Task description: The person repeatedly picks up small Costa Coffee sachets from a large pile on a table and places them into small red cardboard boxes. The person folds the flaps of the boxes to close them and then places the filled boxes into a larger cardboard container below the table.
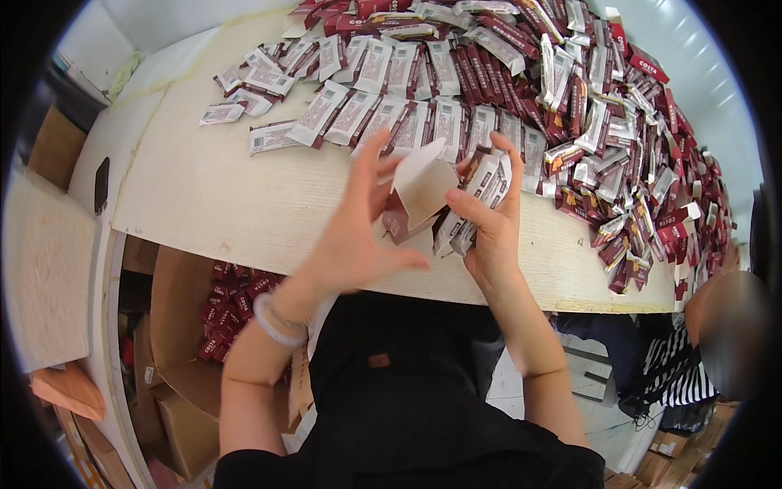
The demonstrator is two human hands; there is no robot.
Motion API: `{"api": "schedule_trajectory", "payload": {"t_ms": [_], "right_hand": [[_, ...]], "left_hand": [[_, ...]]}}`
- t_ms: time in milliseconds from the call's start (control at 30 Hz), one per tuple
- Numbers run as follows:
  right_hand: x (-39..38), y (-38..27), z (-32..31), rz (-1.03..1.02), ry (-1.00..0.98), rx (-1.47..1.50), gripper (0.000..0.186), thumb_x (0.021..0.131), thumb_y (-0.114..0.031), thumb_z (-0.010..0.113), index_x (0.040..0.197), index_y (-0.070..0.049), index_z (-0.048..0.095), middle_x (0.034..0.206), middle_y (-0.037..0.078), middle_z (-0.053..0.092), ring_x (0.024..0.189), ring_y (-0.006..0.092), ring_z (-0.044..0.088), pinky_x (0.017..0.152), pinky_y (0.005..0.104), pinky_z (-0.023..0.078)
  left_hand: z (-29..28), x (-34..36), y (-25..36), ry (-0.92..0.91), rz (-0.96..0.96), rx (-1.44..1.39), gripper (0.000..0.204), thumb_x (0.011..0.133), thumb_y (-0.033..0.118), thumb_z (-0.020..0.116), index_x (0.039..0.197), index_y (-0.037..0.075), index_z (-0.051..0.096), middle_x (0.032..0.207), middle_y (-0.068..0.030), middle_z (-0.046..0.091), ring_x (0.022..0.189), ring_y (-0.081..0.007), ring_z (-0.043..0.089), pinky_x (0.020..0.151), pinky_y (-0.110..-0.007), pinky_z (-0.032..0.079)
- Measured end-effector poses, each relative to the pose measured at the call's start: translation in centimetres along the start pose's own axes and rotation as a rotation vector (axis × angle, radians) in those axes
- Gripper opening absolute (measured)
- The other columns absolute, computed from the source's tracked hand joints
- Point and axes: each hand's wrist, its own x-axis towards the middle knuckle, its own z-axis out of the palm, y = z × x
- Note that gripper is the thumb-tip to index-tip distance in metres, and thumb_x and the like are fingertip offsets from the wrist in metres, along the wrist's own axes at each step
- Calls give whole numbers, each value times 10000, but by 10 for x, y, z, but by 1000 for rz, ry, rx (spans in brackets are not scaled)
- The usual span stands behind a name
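Hands at a pale table (204,196), seen from above: the left hand (346,232), blurred, is spread, its thumb well away from its fingers, beside a small box (423,191) that stands tilted and open between the two hands, maroon outside and pale within; the right hand (493,236) pinches a bundle of wrapped bars (487,181) between thumb and fingers, just right of the box's opening. Both hands are above the front part of the tabletop, whose near edge passes beneath the forearms. Open surface extends widely to the left, toward a dark flat slab (102,186) at the table's side, and narrows to a strip between the front edge and the laid-out bars (411,122) just beyond the hands. On the right, a dense heap (603,122) of maroon and silver packs bounds this strip. Below the table at left, a carton (183,310) holds maroon packs, partly hidden by the table and left forearm. The left fingertips are partly hidden by the box, and which hand supports it cannot be told; the bundle's count is unclear; at far right, another person (684,367) is partly blurred and cut off by the dark rim
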Motion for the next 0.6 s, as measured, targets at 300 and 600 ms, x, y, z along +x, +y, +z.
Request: {"api": "schedule_trajectory", "payload": {"t_ms": [300, 600], "right_hand": [[-4, -36, 19, -274, 153, 174, 581, 792, 28, 714, 1251, -128, 394, 1020, 85, 536, 905, 193, 571, 783, 355, 531], [-1, -30, 17, -1004, -76, -1082, 408, 746, -45, 759, 1056, -18, 495, 1034, 138, 461, 913, 219, 462, 780, 307, 399]], "left_hand": [[34, -31, -37, 89, 298, 385, 795, 752, -59, 714, 1403, -9, 260, 1237, -202, 517, 1042, -295, 616, 892, -377, 520], [36, -33, -36, 101, 334, 462, 565, 700, -96, 708, 1144, 27, 381, 1228, -282, 539, 929, -399, 641, 732, -394, 547]]}}
